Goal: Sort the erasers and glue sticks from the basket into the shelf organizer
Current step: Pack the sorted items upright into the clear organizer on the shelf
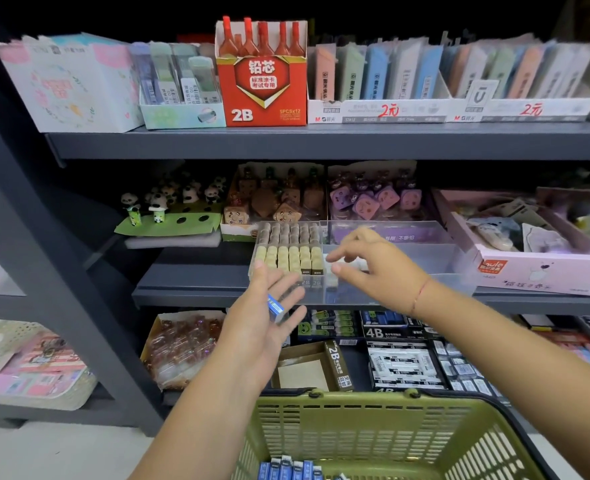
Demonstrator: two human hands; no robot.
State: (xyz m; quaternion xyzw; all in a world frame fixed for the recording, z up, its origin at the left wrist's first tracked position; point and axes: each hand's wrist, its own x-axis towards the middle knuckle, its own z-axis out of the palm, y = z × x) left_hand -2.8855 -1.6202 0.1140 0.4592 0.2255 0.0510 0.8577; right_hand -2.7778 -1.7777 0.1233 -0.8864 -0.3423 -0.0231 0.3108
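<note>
The left hand (265, 323) is held palm up at centre frame, below the front edge of the middle shelf (189, 292). Its grip is released: the fingers are spread and nearly straight, and a blue-and-white sleeved eraser (275, 308) lies across them, carried rather than clasped.

The right hand (369, 261) reaches in from the lower right, over the clear shelf organizer (425, 292) that stands on the middle shelf. Its fingers hang loosely bent above the front right compartment, with thumb and forefinger on either side of a few white erasers (340, 270) lying there. The hand is blurred, and it cannot be told whether this grip pinches one of the white blocks or only hovers at them. A red thread bracelet (420, 294) circles that wrist.

The organizer's left compartments are packed with upright rows: brownish erasers (290, 233) at the back and pale yellow erasers (288, 259) in front, just beside the left fingertips.

At the bottom of the frame is the green plastic basket (355, 398), with blue-sleeved erasers (286, 469) lying at its near left corner.

On the top shelf, upper centre, stands a red 2B lead box (262, 81). Panda figures (161, 202) sit left of the organizer, and a pink box (529, 265) sits to its right.
</note>
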